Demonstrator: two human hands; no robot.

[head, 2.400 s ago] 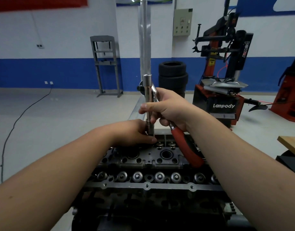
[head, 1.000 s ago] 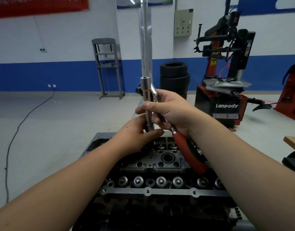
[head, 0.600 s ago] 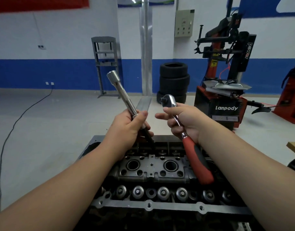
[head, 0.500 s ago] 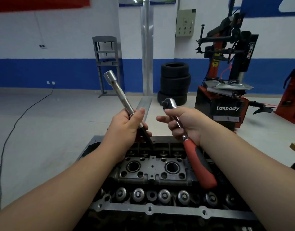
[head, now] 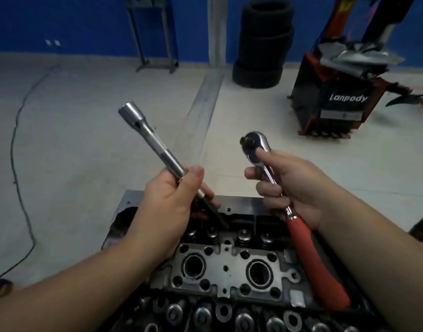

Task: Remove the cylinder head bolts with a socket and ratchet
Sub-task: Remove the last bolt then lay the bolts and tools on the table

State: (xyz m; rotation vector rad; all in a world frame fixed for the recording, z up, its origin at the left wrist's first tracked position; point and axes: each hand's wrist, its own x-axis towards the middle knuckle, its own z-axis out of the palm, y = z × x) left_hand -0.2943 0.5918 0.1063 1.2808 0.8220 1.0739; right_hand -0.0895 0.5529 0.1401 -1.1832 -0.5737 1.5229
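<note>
Cylinder head bolts aren't plainly visible to me on the dark cast-metal cylinder head (head: 226, 267) below my hands, so how many remain I can't tell. My left hand (head: 168, 212) grasps the long silver socket extension (head: 153, 146), apart from the red-handled chrome ratchet (head: 277, 188) gripped in my right hand (head: 294, 188). I judge rejoining them comes next.

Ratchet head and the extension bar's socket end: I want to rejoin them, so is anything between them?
Nothing: in the head view the ratchet head and extension bar have only bare floor behind the gap.
</note>
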